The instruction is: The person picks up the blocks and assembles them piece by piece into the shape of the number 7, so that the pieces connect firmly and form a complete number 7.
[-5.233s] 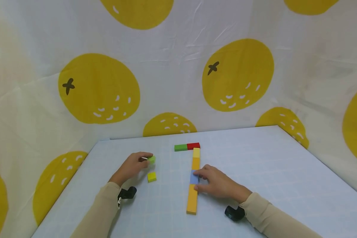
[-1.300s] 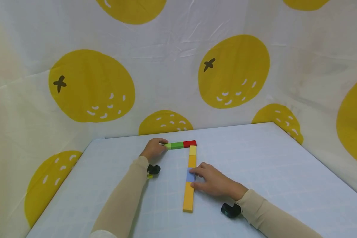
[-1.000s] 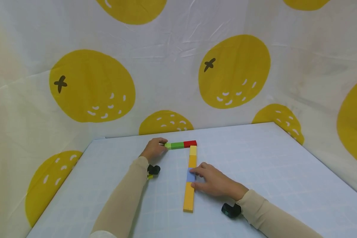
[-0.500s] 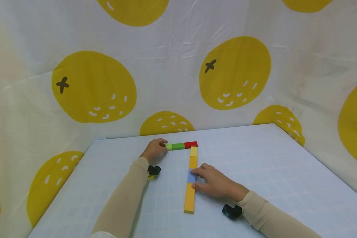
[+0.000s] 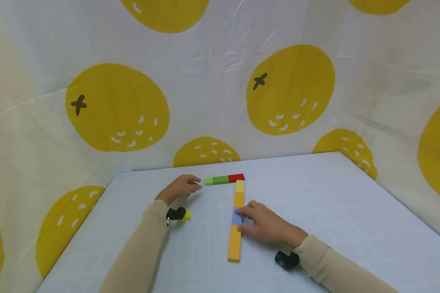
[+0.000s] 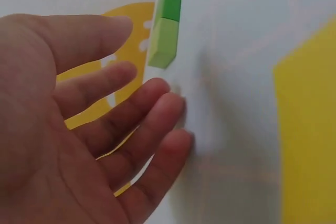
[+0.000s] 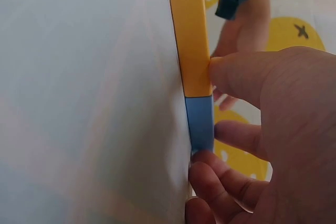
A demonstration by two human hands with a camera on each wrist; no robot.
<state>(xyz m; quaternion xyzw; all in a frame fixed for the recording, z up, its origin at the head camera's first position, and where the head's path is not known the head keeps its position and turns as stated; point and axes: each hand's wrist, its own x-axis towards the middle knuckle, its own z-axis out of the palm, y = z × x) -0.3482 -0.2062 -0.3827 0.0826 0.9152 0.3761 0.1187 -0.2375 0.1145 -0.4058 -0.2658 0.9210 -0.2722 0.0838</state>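
My left hand (image 5: pixel 179 188) hovers with loosely spread fingers just left of a light green block (image 5: pixel 209 181), apart from it; the left wrist view confirms the gap. That block ends a row with a green block (image 5: pixel 220 180) and a red block (image 5: pixel 236 178). From the red end a second row runs toward me: pale yellow block (image 5: pixel 240 186), orange block (image 5: pixel 238 199), blue block (image 5: pixel 236 216) and long orange block (image 5: pixel 234 246). My right hand (image 5: pixel 265 224) rests its fingertips on this row, thumb on the long orange block (image 7: pixel 190 40), forefinger on the blue one (image 7: pixel 201 121).
A bright yellow block (image 5: pixel 185 215) lies on the pale table (image 5: pixel 315 195), partly hidden behind the black left wrist camera (image 5: pixel 176 214). A white curtain (image 5: pixel 212 93) printed with yellow fruit stands behind the table and along its sides.
Earlier my left hand carried the light green block to the left end of the green one. Now it has let go and drawn back left. My right hand stays on its row.
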